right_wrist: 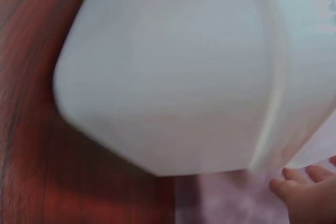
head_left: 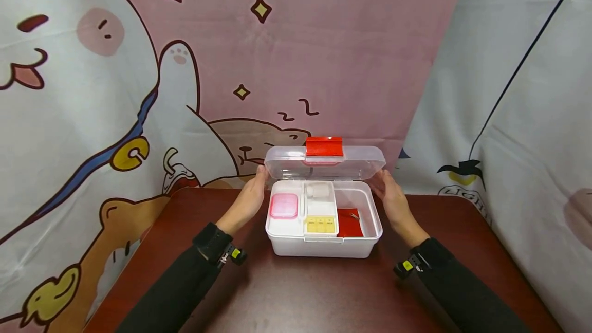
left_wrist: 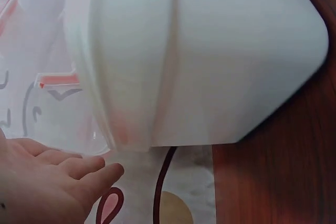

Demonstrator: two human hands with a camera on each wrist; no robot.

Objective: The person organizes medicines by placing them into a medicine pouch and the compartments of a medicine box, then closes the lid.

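Note:
A white plastic storage box [head_left: 319, 248] stands on the table with its clear lid [head_left: 287, 164] raised at the back. The lid carries a red latch [head_left: 324, 146]. At the box's left, my left hand [head_left: 247, 197] touches the lid's side; in the left wrist view its fingers [left_wrist: 79, 169] extend behind the clear plastic. My right hand [head_left: 394, 203] is at the lid's right side, fingertips partly hidden behind it. Inside the box are a pink-lidded compartment [head_left: 284, 205], a yellow-lidded pill organizer [head_left: 320, 224] and a red zippered pouch [head_left: 349, 222].
The dark red-brown table [head_left: 296, 292] extends around the box. A cartoon-printed cloth [head_left: 351, 40] hangs directly behind the table and along its sides.

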